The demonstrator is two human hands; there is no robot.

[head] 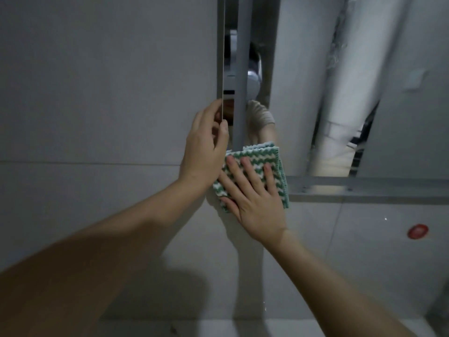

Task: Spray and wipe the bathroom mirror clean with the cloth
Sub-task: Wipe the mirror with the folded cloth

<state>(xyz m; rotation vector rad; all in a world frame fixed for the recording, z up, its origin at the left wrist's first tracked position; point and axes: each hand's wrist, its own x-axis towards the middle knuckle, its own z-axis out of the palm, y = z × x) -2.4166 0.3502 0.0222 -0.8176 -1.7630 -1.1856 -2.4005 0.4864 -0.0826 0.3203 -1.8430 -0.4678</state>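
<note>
— What are the hands doing?

— The right hand (252,190) lies flat with its fingers spread, pressing a folded cloth (255,166) against the mirror (303,93). The left hand (206,144) is just beside it, up and to its left, with fingers and thumb curled round the thin edge of the mirror panel, pinching it.

— Where is the cloth exactly?

— Under the right palm and fingers, at the lower corner of the mirror. It is green and white in a zigzag weave. Its upper and right edges stick out past the fingertips, and its top edge touches its own reflection in the glass.

— And the mirror?

— It stretches up and to the right of both hands. A pale pipe (352,81) shows in the reflection, well to the right of the hands. A metal rail (364,188) runs along the mirror's lower edge, starting just right of the cloth.

— Anything else nearby?

— Grey wall tiles (97,93) to the left of the left hand and below both arms. A small red round mark (418,231) sits on the tile, low and well to the right of the right hand.
</note>
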